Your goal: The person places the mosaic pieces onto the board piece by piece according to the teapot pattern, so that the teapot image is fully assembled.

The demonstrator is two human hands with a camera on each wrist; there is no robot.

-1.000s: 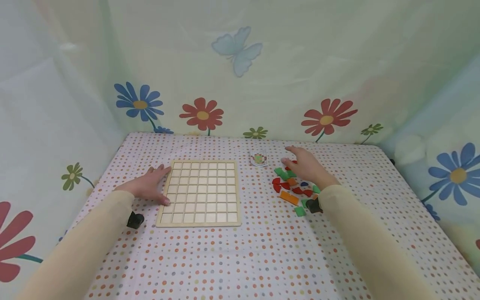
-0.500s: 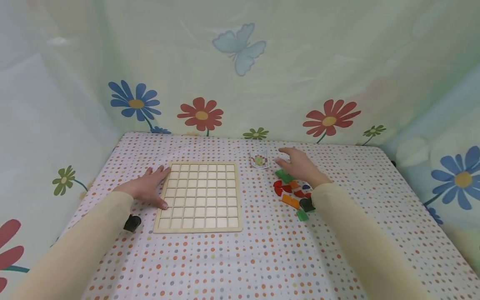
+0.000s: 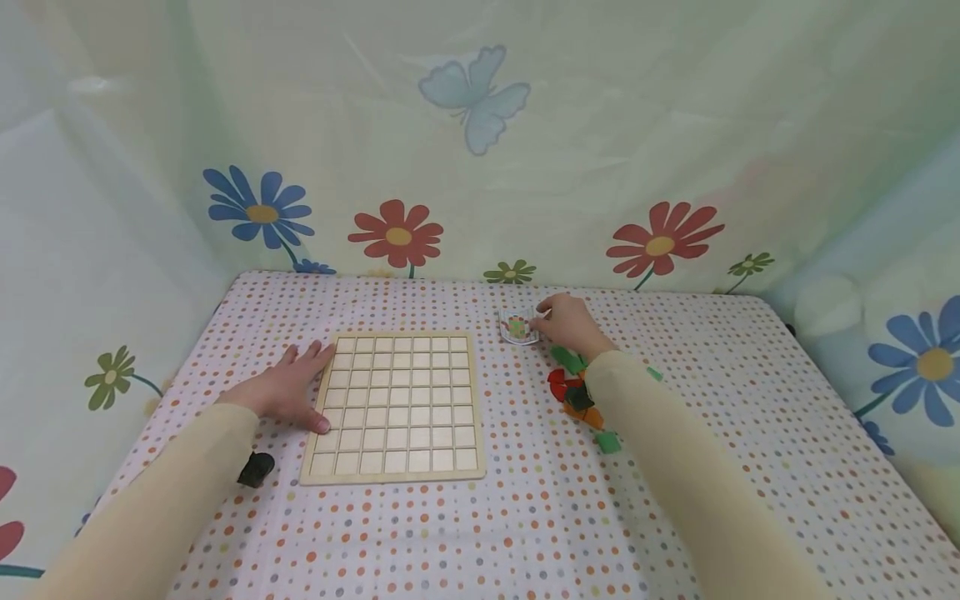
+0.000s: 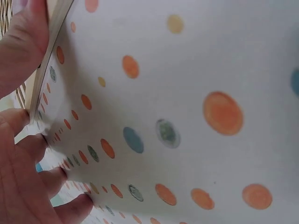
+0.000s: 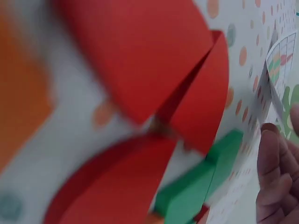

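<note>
A square wooden grid board (image 3: pixel 400 408) lies on the table. My left hand (image 3: pixel 281 387) rests at its left edge with fingers spread and thumb on the frame. In the left wrist view, the left fingers (image 4: pixel 37 144) reach along the board's edge. A small card (image 3: pixel 517 327) printed with a coloured grid pattern stands behind the board, to its right. My right hand (image 3: pixel 570 325) pinches the right side of this card (image 5: pixel 281 58) between thumb and fingers. Red pieces (image 3: pixel 564 385) and green pieces (image 3: pixel 568 360) lie below that hand, partly hidden by the wrist.
Orange pieces (image 3: pixel 592 415) and a green square (image 3: pixel 608 442) lie by the right sleeve; another green piece (image 3: pixel 655 373) shows beyond it. The dotted cloth (image 3: pixel 405 542) covers the table. A flowered curtain (image 3: pixel 315 108) hangs behind.
My right hand has moved left from above the coloured pieces to the card, its fingers closing together. My left hand stays at the board's edge. The view has shifted slightly.
</note>
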